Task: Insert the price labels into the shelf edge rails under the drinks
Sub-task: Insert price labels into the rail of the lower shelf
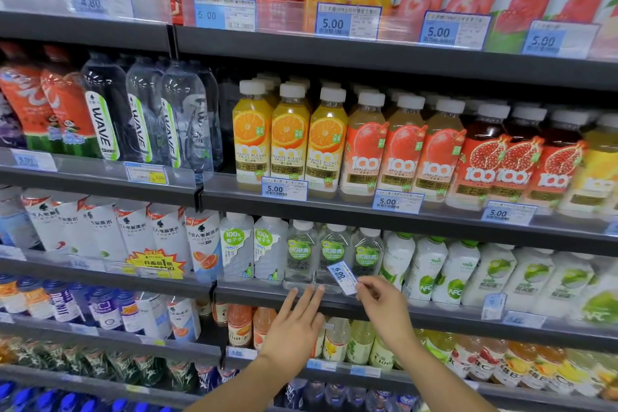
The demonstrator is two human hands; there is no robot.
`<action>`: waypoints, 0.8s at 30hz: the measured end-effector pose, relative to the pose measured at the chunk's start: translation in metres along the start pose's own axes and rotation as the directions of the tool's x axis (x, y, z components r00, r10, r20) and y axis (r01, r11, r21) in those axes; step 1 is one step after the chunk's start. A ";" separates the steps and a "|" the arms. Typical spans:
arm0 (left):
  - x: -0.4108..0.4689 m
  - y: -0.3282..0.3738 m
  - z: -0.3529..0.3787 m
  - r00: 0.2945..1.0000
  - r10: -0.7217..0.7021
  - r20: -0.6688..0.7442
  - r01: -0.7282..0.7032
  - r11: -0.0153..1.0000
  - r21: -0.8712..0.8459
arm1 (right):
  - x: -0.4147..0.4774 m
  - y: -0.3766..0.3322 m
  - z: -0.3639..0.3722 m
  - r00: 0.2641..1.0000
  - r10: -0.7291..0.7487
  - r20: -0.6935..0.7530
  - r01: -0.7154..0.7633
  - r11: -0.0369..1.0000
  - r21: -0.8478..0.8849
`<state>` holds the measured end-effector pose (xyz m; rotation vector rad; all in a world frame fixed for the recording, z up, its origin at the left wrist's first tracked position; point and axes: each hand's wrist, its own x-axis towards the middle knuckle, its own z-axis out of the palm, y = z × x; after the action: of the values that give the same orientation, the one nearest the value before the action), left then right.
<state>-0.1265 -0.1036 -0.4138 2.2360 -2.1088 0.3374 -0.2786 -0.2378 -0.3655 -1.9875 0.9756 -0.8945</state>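
Clear bottles [302,254] crowd behind the 6.00 label [341,278], pinched by the right hand [384,308] fingers; left hand [294,328] fingers lie straight against the rail [254,296].

The lower corner of the price label [341,276] is covered by the right hand [384,306], and beyond "6.00" its print is too small to be read. Part of the shelf edge rail [444,314] is hidden behind the left hand [294,328]. Both forearms are cut off at the bottom edge.
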 end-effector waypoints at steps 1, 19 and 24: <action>0.000 0.000 0.000 1.000 0.004 -0.008 -0.004 1.000 0.000 | 0.000 0.000 0.000 1.000 -0.011 -0.002 0.011 1.000 -0.017; 0.009 -0.012 0.002 0.983 -0.038 -0.182 0.004 0.983 -0.183 | 0.002 0.015 0.013 0.903 -0.303 0.303 0.427 0.702 -0.570; 0.013 -0.013 0.005 0.985 -0.044 -0.169 0.019 0.989 -0.147 | 0.000 0.007 0.017 0.876 -0.316 0.363 0.479 0.649 -0.591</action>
<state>-0.1124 -0.1159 -0.4146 2.0771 -1.9429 0.3492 -0.2665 -0.2357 -0.3797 -2.9479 0.7842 -0.5303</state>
